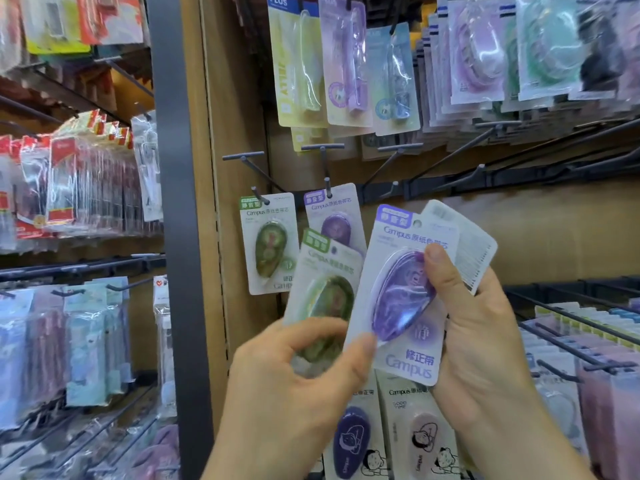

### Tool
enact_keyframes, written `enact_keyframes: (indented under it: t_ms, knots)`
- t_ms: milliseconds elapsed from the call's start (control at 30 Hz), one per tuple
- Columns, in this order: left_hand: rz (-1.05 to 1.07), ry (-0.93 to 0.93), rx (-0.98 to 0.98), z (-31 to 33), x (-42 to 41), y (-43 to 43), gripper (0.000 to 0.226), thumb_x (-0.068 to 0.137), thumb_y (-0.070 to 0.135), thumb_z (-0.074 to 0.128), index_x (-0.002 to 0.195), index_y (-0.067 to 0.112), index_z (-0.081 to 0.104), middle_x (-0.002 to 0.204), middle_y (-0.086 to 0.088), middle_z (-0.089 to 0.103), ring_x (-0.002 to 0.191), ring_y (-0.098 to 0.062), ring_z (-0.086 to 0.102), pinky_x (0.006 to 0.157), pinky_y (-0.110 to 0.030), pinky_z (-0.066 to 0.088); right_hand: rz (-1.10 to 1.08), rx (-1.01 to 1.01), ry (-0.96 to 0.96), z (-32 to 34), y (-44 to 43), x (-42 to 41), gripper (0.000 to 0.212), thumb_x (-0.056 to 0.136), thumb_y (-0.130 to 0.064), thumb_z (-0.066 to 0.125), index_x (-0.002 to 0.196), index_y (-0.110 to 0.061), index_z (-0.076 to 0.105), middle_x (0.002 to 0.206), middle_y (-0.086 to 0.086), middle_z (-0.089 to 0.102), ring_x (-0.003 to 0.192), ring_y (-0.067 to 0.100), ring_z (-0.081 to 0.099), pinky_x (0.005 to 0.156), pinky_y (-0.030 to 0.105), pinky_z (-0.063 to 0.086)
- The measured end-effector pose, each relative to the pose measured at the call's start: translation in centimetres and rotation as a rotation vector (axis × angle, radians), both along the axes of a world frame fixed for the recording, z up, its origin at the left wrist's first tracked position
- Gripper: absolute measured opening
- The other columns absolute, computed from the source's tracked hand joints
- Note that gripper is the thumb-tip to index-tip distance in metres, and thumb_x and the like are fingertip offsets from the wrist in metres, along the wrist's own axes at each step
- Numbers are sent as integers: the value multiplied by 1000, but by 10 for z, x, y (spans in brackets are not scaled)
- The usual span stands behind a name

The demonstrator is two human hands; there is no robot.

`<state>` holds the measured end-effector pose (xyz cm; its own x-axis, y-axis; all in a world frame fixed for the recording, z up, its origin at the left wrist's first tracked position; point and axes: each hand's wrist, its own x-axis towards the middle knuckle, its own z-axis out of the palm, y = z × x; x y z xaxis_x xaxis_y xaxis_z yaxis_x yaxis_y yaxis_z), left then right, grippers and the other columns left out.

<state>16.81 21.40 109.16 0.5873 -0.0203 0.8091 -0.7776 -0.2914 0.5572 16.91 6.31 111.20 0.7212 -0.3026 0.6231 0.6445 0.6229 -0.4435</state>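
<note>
Right hand [485,341]: thumb and fingers [440,265] clamp a purple correction tape pack [405,296], near centre, with a reversed pack [464,244] fanned behind it to the right. Left hand [294,393] pinches a green correction tape pack [325,289] just left, overlapping the purple one. Likely risk: the loosely fanned reversed pack slips and drops, or a card snags the far display hooks [258,197].

A purple correction tape pack [405,299] overlaps a green one [323,296]; hanging packs [269,244] match.
</note>
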Motion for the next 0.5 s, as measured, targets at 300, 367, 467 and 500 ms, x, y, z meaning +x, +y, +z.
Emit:
enact_keyframes:
  t_ms: [300,367,467,500]
  knots:
    - [-243,211,-160,11,-3,5,28,47,34,80,66,15,72,75,-9,75,64,-18,71,56,-25,56,63,-32,79,0,-10,-9,43,81,-33,60,123,-30,63,112,2,74,100,23,72,80,54,57]
    - [-209,181,-200,12,-3,8,31,44,40,77,67,20,73,76,-4,76,70,-17,72,65,-31,58,82,-93,103,0,-17,-11,40,82,-25,61,122,-24,66,113,6,73,101,27,71,84,59,55]
    - [-184,175,-251,11,-4,9,29,44,42,76,66,23,73,75,-5,76,71,-19,72,68,-34,56,137,-272,68,2,-17,-13,39,82,-16,63,121,-19,68,117,11,71,106,35,69,86,64,52]
    - [-190,173,-277,10,-4,8,27,44,40,76,64,23,73,74,-8,75,67,-19,72,62,-31,56,141,-336,40,1,-15,-14,40,81,-12,67,121,-17,68,118,14,71,106,37,68,86,63,53]
